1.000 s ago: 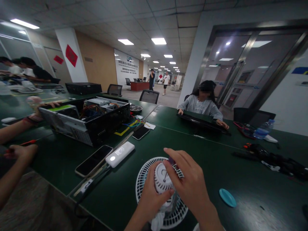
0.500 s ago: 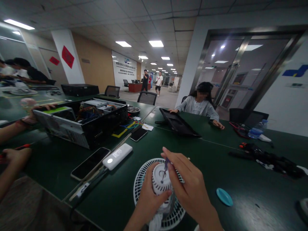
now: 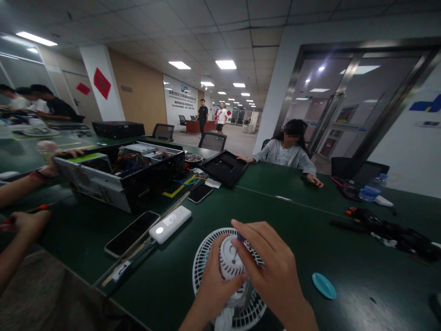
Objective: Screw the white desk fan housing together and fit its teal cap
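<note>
On the green table (image 3: 303, 225): hands at a fan (image 3: 203, 266)

Office hall behind. Computer case (image 3: 138, 177) at 10 o'clock. Fan lies at 6 o'clock: left hand (image 3: 217, 289) grips its hub (image 3: 229, 262), right hand (image 3: 272, 271) pinches a tool (image 3: 240, 237), mostly hidden.

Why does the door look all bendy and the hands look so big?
Head view: the wide lens bends the door frame near the edge and swells the close left hand on the fan and right hand pinching a small screwdriver; ceiling lights glare white; far people look soft.
</note>
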The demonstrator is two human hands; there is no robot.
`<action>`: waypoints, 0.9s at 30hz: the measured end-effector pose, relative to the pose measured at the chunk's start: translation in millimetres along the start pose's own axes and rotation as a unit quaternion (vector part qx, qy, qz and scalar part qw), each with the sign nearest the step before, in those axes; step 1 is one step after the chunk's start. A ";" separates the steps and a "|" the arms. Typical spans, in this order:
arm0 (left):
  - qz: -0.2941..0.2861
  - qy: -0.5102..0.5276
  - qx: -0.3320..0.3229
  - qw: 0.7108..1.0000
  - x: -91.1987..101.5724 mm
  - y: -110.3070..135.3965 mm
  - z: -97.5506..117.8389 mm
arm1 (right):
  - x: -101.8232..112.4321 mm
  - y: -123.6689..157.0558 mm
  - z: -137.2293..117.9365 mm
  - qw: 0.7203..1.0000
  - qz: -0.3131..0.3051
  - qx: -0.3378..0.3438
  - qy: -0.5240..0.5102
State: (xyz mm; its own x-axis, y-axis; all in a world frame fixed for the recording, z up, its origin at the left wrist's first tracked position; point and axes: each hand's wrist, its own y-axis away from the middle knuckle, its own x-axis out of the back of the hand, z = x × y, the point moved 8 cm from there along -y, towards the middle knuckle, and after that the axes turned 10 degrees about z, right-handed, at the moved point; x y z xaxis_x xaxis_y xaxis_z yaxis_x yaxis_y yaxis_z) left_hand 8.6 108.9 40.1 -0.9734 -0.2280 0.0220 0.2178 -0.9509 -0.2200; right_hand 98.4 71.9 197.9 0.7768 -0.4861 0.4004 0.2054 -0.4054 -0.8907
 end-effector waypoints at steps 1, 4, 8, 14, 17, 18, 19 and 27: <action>0.003 -0.002 0.001 1.000 0.1 0.2 0.0 | 0.7 0.0 1.1 1.000 0.004 -0.005 0.011; 0.008 -0.003 -0.005 1.000 0.3 0.0 0.5 | 1.3 -0.3 0.5 1.000 -0.012 -0.010 0.021; 0.005 0.002 -0.024 1.000 -0.5 -0.9 1.9 | 0.9 -0.4 -9.8 0.998 -0.047 0.021 -0.020; 0.017 0.012 -0.020 1.000 1.4 -0.8 0.3 | 4.3 -1.4 -2.6 0.999 0.034 0.010 0.030; 0.004 0.008 -0.013 1.000 0.5 -0.9 -0.7 | 2.5 -0.7 1.1 1.000 0.022 0.004 0.017; -0.004 0.006 -0.013 1.000 -0.3 -1.0 -0.9 | 1.6 -0.2 1.1 1.000 0.012 0.005 0.007; -0.012 0.005 -0.014 1.000 -1.2 -1.0 -0.9 | 0.7 0.5 0.9 1.000 0.003 0.008 0.000; 0.006 0.014 -0.010 1.000 0.1 -0.7 -1.0 | -2.8 1.3 2.3 0.999 0.008 0.007 0.039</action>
State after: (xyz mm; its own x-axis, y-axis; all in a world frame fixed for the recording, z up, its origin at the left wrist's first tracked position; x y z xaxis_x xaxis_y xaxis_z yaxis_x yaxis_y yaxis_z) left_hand 8.3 109.7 39.3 -0.9723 -0.2337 -0.0091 0.2290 -0.9433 -0.2403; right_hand 97.8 74.5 195.2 0.7319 -0.5512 0.4006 0.2018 -0.3862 -0.9001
